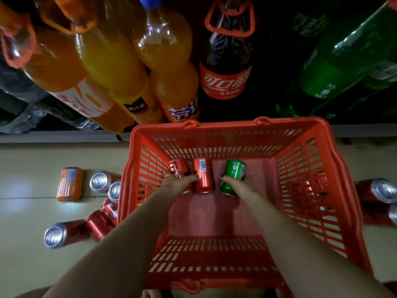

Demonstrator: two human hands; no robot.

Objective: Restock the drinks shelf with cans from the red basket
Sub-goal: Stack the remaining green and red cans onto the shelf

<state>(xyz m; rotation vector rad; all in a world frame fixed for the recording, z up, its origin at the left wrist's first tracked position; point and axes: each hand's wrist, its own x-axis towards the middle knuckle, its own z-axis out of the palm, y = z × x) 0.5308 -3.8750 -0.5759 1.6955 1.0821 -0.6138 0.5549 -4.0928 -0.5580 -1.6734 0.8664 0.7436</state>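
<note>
The red basket (pixel 305 190) stands on the floor below me. On its bottom lie two red cans and a green can. My left hand (pixel 177 182) reaches in and grips the left red can (pixel 178 167), its thumb lying against the middle red can (pixel 203 175). My right hand (pixel 233 183) is wrapped round the green can (pixel 234 172), thumb on its left side. The drinks shelf (pixel 58 138) runs along the far side, at the basket's far rim.
Big bottles fill the shelf: orange ones (pixel 111 61) at left, a cola bottle (pixel 225 67) in the middle, green ones (pixel 348 67) at right. Several cans lie on the floor left of the basket, an orange can (pixel 69 184) among them. Red cans (pixel 376 193) lie to its right.
</note>
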